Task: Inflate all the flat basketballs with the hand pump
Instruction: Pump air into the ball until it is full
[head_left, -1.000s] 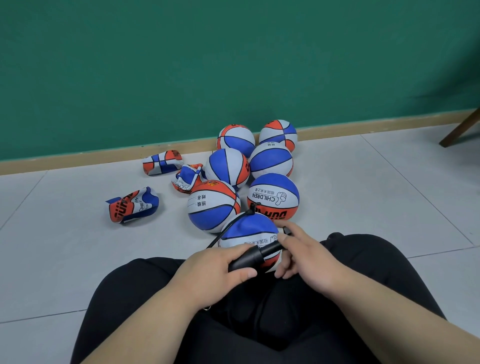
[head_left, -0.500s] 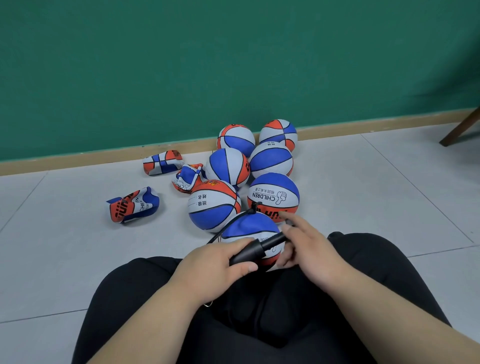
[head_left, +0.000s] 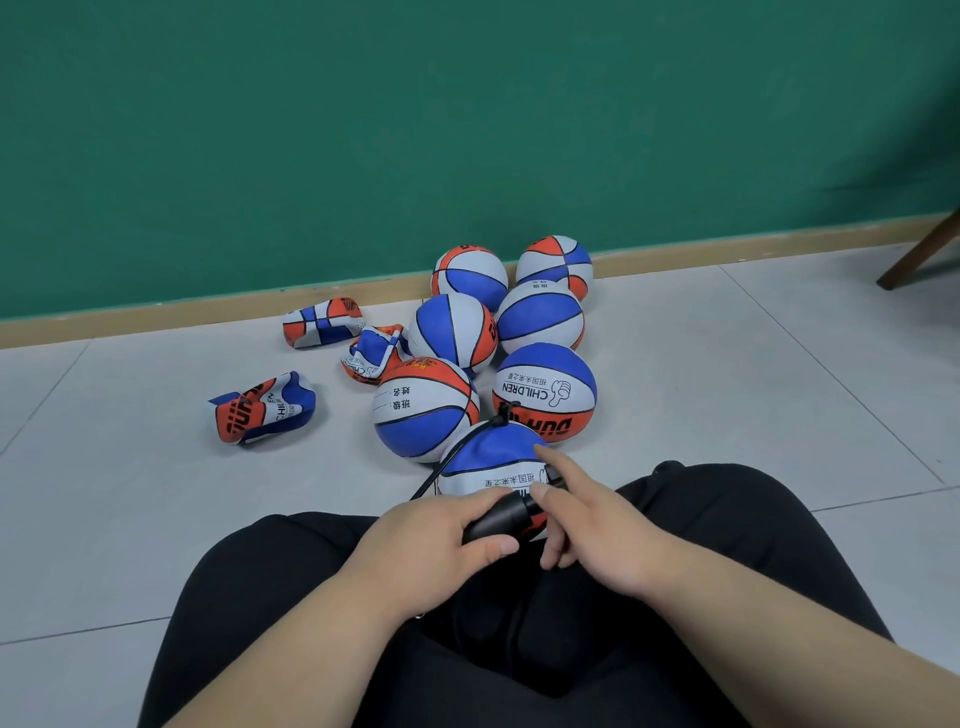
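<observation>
A blue, white and orange basketball (head_left: 488, 462) sits on the floor between my knees. A thin black hose (head_left: 441, 470) runs over it to a valve fitting on top. My left hand (head_left: 431, 545) grips the black hand pump (head_left: 496, 517) by its barrel, in front of the ball. My right hand (head_left: 597, 530) holds the pump's handle end; its index finger sticks out over the ball and the other fingers curl underneath. Three flat, crumpled basketballs lie to the left: one (head_left: 265, 408) apart, two (head_left: 322, 322) (head_left: 371, 353) near the wall. Several round balls (head_left: 423, 410) cluster behind.
A green wall with a wooden skirting board (head_left: 156, 317) closes off the back. A dark wooden chair leg (head_left: 919, 254) stands at the far right. Grey floor tiles (head_left: 727, 389) stretch to the right of the balls. My legs in black trousers (head_left: 727, 545) fill the foreground.
My right hand has moved in toward my left hand, and less of the pump's rod shows between them. The balls on the floor have not moved.
</observation>
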